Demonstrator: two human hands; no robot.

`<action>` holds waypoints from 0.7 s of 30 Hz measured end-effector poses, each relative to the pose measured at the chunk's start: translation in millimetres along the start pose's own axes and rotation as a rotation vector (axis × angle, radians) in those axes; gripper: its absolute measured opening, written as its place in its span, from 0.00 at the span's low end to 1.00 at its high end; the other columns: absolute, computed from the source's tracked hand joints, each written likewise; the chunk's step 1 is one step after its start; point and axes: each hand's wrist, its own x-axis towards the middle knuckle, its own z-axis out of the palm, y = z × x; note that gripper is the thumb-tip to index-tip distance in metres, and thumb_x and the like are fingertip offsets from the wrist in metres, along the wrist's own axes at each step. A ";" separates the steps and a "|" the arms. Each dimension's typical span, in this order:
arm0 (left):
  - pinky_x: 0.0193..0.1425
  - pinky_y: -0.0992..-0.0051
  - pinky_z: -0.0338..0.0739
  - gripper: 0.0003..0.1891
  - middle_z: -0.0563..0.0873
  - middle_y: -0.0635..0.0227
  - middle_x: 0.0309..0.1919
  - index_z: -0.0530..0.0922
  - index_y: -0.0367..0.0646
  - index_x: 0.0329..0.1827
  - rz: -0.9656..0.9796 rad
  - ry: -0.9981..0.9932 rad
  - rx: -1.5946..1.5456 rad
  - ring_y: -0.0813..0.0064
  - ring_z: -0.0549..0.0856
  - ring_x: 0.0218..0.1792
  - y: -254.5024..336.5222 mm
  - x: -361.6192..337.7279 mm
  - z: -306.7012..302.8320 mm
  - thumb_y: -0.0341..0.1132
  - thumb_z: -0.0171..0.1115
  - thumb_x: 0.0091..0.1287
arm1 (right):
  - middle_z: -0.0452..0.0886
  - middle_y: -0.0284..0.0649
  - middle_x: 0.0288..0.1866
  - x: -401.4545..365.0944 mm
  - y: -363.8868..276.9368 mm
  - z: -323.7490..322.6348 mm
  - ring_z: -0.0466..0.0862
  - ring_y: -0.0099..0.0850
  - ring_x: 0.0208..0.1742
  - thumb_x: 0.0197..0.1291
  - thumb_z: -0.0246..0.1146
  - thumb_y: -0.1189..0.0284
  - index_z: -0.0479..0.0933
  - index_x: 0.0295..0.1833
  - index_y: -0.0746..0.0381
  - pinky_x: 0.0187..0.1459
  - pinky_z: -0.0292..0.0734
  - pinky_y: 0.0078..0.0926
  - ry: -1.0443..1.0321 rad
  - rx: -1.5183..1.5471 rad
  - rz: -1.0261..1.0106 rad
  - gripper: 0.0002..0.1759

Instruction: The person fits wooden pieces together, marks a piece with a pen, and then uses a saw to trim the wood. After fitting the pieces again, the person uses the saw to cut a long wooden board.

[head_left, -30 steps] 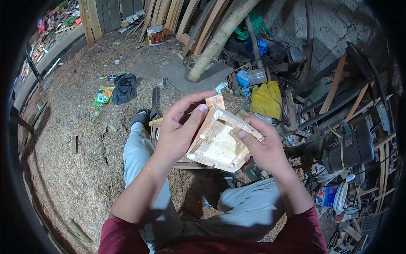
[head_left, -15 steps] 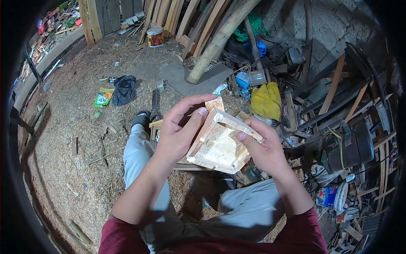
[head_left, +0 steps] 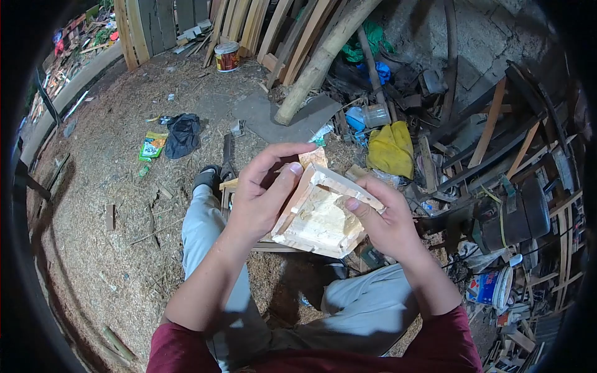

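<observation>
A small, shallow wooden box [head_left: 320, 217], pale and rough inside, is tilted in front of me above my lap. My right hand [head_left: 388, 217] grips its right side, with the thumb over the rim and the fingers behind. My left hand [head_left: 264, 189] is closed at the box's upper left side, pinching a small orange-brown piece that looks like sandpaper [head_left: 314, 157]. This piece sticks up past the left fingertips, beside the box's top corner. The palm side of the left hand hides the rest of it.
Below the box a wooden bench [head_left: 277, 247] partly shows. A hand saw [head_left: 228, 152] lies beyond my left foot. Wood shavings cover the floor, with a black plastic bag [head_left: 182, 135]. To the right are a yellow cloth [head_left: 392, 149], scrap wood and a paint bucket [head_left: 491, 287].
Both hands and the box have shifted very slightly left and down. The grip of each hand looks the same.
</observation>
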 end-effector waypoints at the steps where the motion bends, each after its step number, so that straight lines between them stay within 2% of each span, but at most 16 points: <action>1: 0.62 0.76 0.78 0.14 0.86 0.66 0.53 0.81 0.38 0.64 0.001 -0.001 0.001 0.80 0.84 0.54 -0.7 -0.1 -0.3 0.25 0.55 0.79 | 0.82 0.33 0.38 -0.1 -0.6 -0.3 0.79 0.17 0.43 0.72 0.69 0.71 0.81 0.49 0.67 0.45 0.76 0.21 -0.004 -0.001 -0.002 0.10; 13: 0.65 0.74 0.76 0.13 0.86 0.64 0.56 0.82 0.38 0.60 -0.014 -0.014 -0.054 0.77 0.83 0.56 -5.3 -2.5 -2.4 0.24 0.55 0.77 | 0.82 0.32 0.38 -3.3 -0.1 -1.9 0.80 0.17 0.43 0.72 0.69 0.70 0.81 0.50 0.67 0.45 0.76 0.20 -0.018 0.014 0.017 0.10; 21: 0.64 0.73 0.76 0.11 0.87 0.64 0.54 0.82 0.38 0.58 -0.005 -0.041 0.000 0.78 0.84 0.56 -1.9 -4.9 -3.6 0.24 0.55 0.78 | 0.82 0.33 0.39 -4.3 -2.4 -2.4 0.80 0.17 0.43 0.72 0.69 0.69 0.81 0.50 0.67 0.45 0.76 0.20 -0.037 0.032 0.026 0.11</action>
